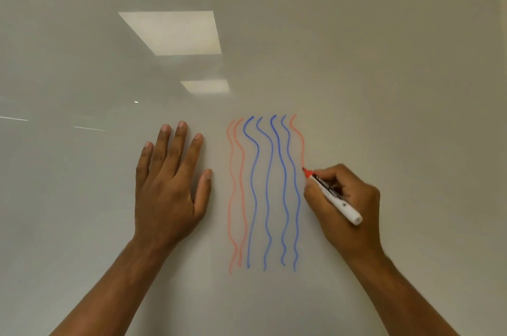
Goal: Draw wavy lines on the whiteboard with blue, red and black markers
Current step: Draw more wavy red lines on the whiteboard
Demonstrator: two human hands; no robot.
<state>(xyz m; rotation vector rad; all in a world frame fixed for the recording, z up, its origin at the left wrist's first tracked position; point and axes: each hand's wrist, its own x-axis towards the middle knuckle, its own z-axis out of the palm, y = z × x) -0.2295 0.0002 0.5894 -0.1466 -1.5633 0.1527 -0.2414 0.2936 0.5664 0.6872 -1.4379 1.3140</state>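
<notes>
The whiteboard (356,61) fills the whole view. Several wavy blue lines (270,193) run top to bottom at its middle, with two faint red wavy lines (236,193) to their left. A short red line (301,141) starts to the right of the blue ones. It ends at the tip of the red marker (333,194), which has a white barrel. My right hand (345,206) grips that marker with the tip touching the board. My left hand (170,184) lies flat on the board, fingers spread, left of the lines.
Two bright ceiling-light reflections (175,32) show on the glossy board above my left hand. No other markers or board edges are in view.
</notes>
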